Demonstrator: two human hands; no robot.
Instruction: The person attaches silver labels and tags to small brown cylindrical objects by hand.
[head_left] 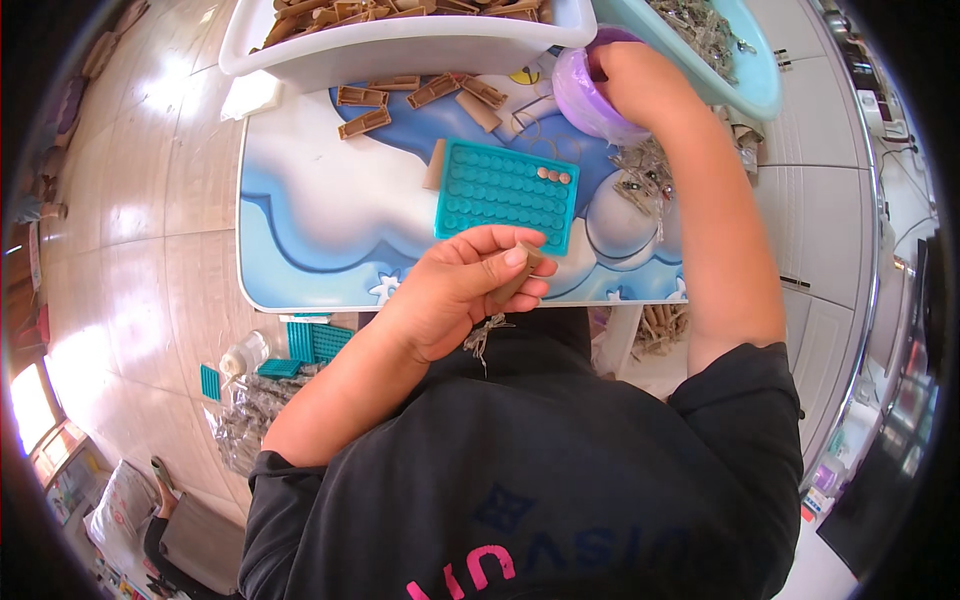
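My left hand is closed around a small brown plastic casing, pinched between thumb and fingers above the table's near edge. Thin wires dangle below that hand. Just beyond it lies a teal tray with rows of round pockets. Three small silver discs sit in its far right part. My right hand reaches into a purple bowl lined with clear plastic. Its fingertips are hidden inside, so what they touch does not show.
A white bin full of brown casings stands at the back, with several loose casings before it. A light blue basin of wired parts is at the far right. More wired parts lie beside the tray. Teal trays rest at lower left.
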